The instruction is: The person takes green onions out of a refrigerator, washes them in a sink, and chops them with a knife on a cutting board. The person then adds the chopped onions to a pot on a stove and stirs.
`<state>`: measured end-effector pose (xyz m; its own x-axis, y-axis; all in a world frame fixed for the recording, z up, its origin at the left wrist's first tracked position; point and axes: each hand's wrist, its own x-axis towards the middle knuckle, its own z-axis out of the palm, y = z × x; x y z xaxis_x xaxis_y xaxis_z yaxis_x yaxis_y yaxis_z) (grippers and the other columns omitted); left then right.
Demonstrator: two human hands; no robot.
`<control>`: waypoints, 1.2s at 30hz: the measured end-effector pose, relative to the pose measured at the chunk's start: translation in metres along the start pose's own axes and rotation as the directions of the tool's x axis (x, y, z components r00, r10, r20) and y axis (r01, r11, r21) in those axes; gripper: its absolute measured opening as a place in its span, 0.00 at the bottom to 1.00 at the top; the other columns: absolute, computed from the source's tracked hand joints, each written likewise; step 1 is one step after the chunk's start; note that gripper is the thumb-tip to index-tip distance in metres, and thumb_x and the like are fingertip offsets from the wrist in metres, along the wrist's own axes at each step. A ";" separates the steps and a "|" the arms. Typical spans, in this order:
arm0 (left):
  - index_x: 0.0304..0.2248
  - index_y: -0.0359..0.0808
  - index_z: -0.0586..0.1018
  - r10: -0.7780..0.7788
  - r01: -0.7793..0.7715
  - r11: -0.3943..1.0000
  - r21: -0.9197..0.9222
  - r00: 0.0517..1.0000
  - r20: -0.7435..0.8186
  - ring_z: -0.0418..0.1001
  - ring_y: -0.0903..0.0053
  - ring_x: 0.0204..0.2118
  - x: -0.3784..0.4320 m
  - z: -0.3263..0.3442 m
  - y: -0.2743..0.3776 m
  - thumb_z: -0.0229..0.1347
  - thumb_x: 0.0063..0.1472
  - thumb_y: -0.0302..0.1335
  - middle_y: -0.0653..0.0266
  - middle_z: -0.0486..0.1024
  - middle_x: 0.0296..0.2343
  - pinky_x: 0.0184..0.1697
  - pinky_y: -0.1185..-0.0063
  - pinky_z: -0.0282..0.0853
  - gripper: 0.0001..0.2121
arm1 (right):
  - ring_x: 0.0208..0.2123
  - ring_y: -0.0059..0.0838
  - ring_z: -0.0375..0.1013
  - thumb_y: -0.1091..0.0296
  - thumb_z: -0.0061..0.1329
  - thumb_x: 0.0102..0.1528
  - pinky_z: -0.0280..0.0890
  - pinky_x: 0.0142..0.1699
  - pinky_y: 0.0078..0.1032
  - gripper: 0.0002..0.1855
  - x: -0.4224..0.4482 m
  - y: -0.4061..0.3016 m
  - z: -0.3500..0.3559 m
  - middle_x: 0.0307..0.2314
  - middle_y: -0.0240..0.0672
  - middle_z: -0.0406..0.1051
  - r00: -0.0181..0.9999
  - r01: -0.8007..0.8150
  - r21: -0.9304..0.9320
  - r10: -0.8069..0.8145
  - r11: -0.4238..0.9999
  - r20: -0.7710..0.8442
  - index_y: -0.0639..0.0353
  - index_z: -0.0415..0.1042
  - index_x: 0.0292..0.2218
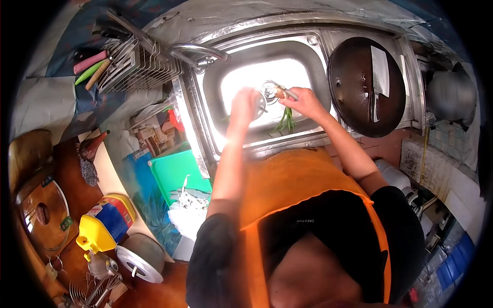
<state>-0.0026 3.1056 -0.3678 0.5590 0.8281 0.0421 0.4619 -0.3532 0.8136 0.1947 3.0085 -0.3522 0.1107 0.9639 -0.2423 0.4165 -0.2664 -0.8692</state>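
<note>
My left hand [244,104] is blurred over the bright middle of the stainless steel sink [265,140]. At its fingers is a round metal piece [262,106], perhaps a drain strainer; whether the hand grips it is unclear. My right hand [304,102] is closed on a small bunch of green leafy stalks [285,120], whose leaves hang below the fingers. A brownish end [280,93] shows at its fingertips, too small to identify. Behind the two hands lies the sink drain [270,90]. Glare washes out much of the basin floor.
A curved faucet [200,50] reaches over the sink's left side. Right of the basin, a cleaver [380,75] lies on a dark round lid or pan [352,88]. Knives stand in a wire rack [138,65] at left. Below are a green bin [179,169] and a yellow jug [106,221].
</note>
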 end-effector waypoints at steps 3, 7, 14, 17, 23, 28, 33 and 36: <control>0.31 0.32 0.73 -0.094 0.085 0.989 -0.125 0.993 -0.070 0.69 0.82 0.26 0.001 0.004 -0.020 0.50 0.58 0.21 0.66 0.69 0.27 0.28 0.83 0.67 0.03 | 0.19 0.12 0.58 0.64 0.54 0.50 0.57 0.25 0.16 0.15 0.004 0.017 -0.002 0.17 0.19 0.65 1.000 -0.004 0.090 0.002 0.996 0.018 0.56 0.75 0.40; 0.37 0.33 0.75 -0.314 0.380 0.785 -0.489 0.925 0.214 0.71 0.81 0.27 0.001 0.022 0.006 0.49 0.59 0.32 0.61 0.75 0.28 0.32 0.81 0.65 0.11 | 0.28 0.15 0.66 0.64 0.52 0.50 0.62 0.35 0.18 0.14 0.001 -0.012 0.002 0.27 0.27 0.72 0.988 -0.152 0.391 0.130 0.908 0.082 0.61 0.73 0.38; 0.34 0.35 0.77 -0.066 0.119 0.937 -0.328 0.984 0.167 0.70 0.70 0.25 -0.010 0.033 -0.008 0.52 0.56 0.27 0.59 0.73 0.24 0.31 0.76 0.65 0.07 | 0.30 0.18 0.69 0.65 0.52 0.50 0.63 0.37 0.22 0.13 -0.002 0.005 0.006 0.27 0.32 0.74 0.997 -0.062 0.102 0.065 0.993 -0.029 0.61 0.73 0.37; 0.31 0.36 0.77 -0.001 0.001 0.999 0.044 1.000 0.009 0.69 0.64 0.22 -0.006 0.020 -0.001 0.51 0.55 0.27 0.59 0.72 0.20 0.29 0.75 0.65 0.06 | 0.30 0.22 0.70 0.64 0.53 0.49 0.64 0.37 0.23 0.14 -0.009 0.003 -0.002 0.28 0.34 0.74 0.996 -0.084 -0.038 0.085 0.996 0.001 0.60 0.73 0.37; 0.29 0.32 0.75 -0.293 0.367 0.817 -0.444 0.929 0.228 0.70 0.83 0.21 -0.009 0.029 0.000 0.51 0.58 0.30 0.67 0.72 0.20 0.24 0.81 0.65 0.09 | 0.21 0.11 0.61 0.67 0.52 0.50 0.58 0.26 0.13 0.14 -0.003 -0.001 0.010 0.25 0.24 0.71 0.970 -0.216 0.625 0.239 0.750 0.048 0.60 0.73 0.39; 0.37 0.32 0.71 -0.347 0.536 0.499 -0.681 0.843 0.410 0.70 0.84 0.25 -0.008 0.025 0.030 0.50 0.59 0.27 0.66 0.73 0.26 0.30 0.84 0.67 0.08 | 0.17 0.08 0.56 0.67 0.52 0.51 0.53 0.22 0.11 0.13 -0.006 -0.012 0.020 0.21 0.20 0.67 0.963 -0.164 0.600 0.259 0.783 -0.076 0.58 0.73 0.39; 0.37 0.33 0.70 -0.337 0.464 0.574 -0.674 0.885 0.322 0.69 0.84 0.21 -0.012 0.028 0.020 0.53 0.56 0.24 0.67 0.72 0.23 0.27 0.85 0.69 0.09 | 0.17 0.09 0.56 0.62 0.47 0.55 0.54 0.22 0.11 0.13 -0.004 -0.006 0.014 0.17 0.19 0.62 0.955 -0.115 0.589 0.252 0.800 -0.155 0.58 0.72 0.40; 0.37 0.32 0.71 -0.435 0.505 0.442 -0.742 0.843 0.316 0.67 0.85 0.19 -0.011 0.025 0.024 0.54 0.55 0.21 0.68 0.71 0.21 0.24 0.86 0.66 0.10 | 0.16 0.09 0.53 0.60 0.41 0.58 0.51 0.22 0.11 0.16 -0.008 -0.006 0.007 0.16 0.20 0.60 0.956 -0.102 0.700 0.265 0.706 -0.129 0.57 0.67 0.45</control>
<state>0.0198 3.0769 -0.3636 0.4881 0.7145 -0.5012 -0.0243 0.5852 0.8105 0.1852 3.0023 -0.3477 0.3323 0.8510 -0.4066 -0.3491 -0.2895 -0.8912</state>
